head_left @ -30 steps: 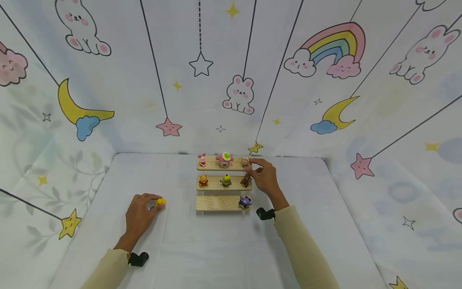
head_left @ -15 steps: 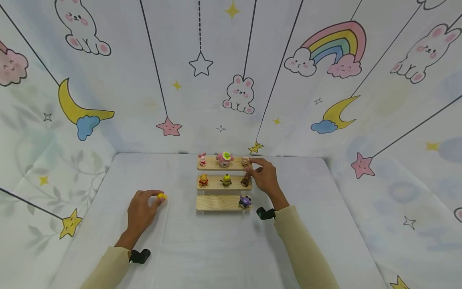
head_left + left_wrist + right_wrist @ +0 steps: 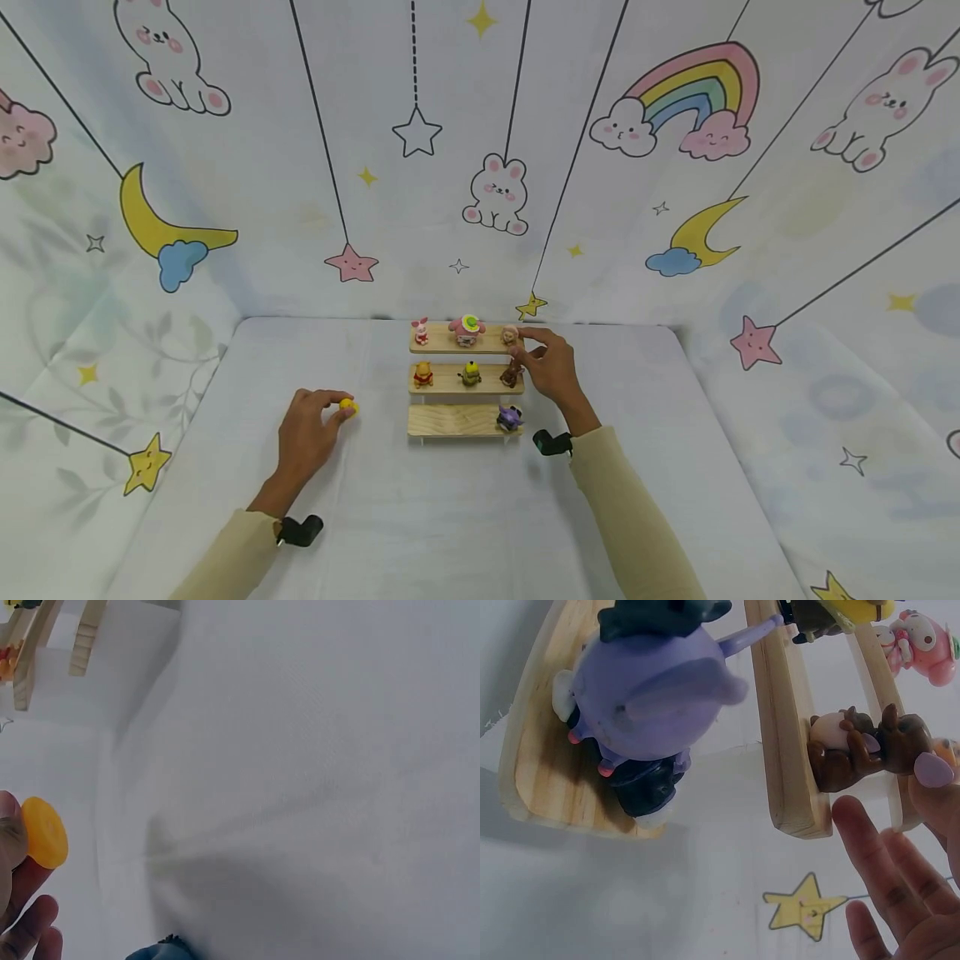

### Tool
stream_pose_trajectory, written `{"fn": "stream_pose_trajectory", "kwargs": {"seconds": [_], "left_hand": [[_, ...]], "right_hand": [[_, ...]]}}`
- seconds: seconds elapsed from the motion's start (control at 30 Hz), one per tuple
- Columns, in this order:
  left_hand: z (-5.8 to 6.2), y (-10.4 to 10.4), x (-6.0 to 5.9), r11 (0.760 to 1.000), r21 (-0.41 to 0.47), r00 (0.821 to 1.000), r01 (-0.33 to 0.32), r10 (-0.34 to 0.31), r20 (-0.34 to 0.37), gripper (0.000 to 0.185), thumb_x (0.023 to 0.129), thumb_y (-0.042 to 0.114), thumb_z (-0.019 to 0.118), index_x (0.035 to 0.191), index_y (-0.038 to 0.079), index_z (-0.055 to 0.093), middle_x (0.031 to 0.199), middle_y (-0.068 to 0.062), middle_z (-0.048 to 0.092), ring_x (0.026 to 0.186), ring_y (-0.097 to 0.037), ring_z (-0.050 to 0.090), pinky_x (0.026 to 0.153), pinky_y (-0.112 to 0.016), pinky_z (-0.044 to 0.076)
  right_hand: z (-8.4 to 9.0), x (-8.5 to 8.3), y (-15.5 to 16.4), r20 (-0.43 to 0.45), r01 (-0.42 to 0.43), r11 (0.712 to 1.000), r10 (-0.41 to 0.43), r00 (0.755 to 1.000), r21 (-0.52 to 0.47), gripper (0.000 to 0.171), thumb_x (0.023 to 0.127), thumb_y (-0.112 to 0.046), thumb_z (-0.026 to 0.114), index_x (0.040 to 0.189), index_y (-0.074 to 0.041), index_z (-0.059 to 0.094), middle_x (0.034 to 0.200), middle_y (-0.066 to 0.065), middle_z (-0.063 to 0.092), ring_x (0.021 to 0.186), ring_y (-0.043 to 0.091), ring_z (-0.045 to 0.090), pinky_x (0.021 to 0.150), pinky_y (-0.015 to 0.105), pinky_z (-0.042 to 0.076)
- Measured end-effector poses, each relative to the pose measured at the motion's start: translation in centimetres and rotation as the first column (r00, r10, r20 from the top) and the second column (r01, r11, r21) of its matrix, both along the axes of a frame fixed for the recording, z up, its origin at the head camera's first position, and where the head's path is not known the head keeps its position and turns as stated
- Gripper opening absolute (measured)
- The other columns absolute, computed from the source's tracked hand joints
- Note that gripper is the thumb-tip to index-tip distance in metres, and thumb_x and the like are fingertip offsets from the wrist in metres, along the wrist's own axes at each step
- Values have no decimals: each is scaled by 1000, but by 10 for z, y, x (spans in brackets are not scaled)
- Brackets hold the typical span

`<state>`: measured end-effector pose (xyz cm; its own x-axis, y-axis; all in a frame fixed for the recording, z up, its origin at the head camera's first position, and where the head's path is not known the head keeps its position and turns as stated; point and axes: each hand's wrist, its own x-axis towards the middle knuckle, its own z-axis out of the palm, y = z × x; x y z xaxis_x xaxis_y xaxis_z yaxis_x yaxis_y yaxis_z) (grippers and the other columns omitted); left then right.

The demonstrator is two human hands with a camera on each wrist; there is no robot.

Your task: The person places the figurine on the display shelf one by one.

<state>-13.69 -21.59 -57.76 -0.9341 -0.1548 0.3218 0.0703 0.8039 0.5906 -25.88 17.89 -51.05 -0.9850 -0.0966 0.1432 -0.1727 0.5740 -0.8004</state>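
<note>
Head view: left hand (image 3: pixel 306 437) pinching small yellow figure (image 3: pixel 347 407), right hand (image 3: pixel 553 371) at three-tier wooden shelf (image 3: pixel 457 422).

Yellow figure caught between left thumb and fingertips just above white tablecloth (image 3: pixel 450 517), left of lowest step. Right fingers curled, thumb and forefinger pinching tan figure (image 3: pixel 510 336) at right end of top step; brown figure (image 3: pixel 511 375) below, purple figure (image 3: pixel 510 417) on bottom step.
</note>
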Motion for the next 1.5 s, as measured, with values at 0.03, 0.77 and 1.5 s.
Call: {"fn": "stream_pose_trajectory", "kwargs": {"seconds": [0.03,0.77,1.5], "left_hand": [[2,2,0,1000,2,1000,4,-4,-1,26,88,11,87,112,6,79,104,-13,76,99,-29,61,80,-45,53],[33,41,2,992,69,994,107,-108,1,28,88,13,87,115,11,80,102,-8,75,100,-30,61,78,-38,50],[52,79,4,968,125,976,219,-218,-24,28,89,22,86,115,14,80,102,-2,74,98,-28,62,77,-33,48]], "right_hand": [[0,0,0,-1,0,1000,0,1000,0,41,98,-27,79,137,-16,72,142,11,68,93,31,79,60,28,51],[1,1,0,-8,-13,1000,13,1000,-20,41,98,-26,80,136,-14,73,142,11,68,91,32,79,61,28,52],[1,0,-1,-21,-12,1000,12,1000,-8,40,99,-25,78,136,-13,72,142,12,69,91,35,79,62,27,51]]}}
